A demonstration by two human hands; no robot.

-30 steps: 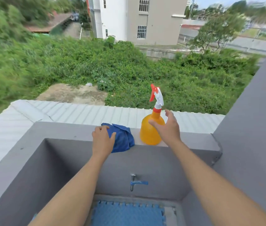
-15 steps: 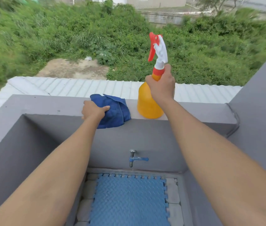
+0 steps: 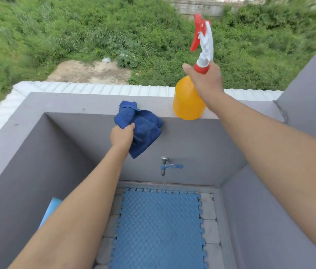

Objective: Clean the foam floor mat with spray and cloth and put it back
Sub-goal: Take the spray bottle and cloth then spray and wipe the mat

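Note:
A blue foam floor mat point(image 3: 159, 228) with jigsaw edges lies flat on the tiled floor between the grey walls. My left hand point(image 3: 122, 135) grips a blue cloth point(image 3: 143, 131), which hangs off the inner edge of the grey ledge point(image 3: 66, 102). My right hand point(image 3: 206, 80) is closed around the neck of an orange spray bottle point(image 3: 187, 100) with a red and white trigger head. The bottle's base is at the ledge's inner edge; I cannot tell whether it touches.
A blue-handled tap point(image 3: 167, 166) sticks out of the far wall above the mat. Grey walls close in left, front and right point(image 3: 308, 78). A light blue panel point(image 3: 50, 210) leans at the left wall. Beyond the ledge lie a white corrugated roof point(image 3: 95, 86) and greenery.
My left hand has pulled the cloth off the ledge toward me, so it now hangs over the inner edge. My right hand went from reaching to gripping the bottle's neck. My view tilted down.

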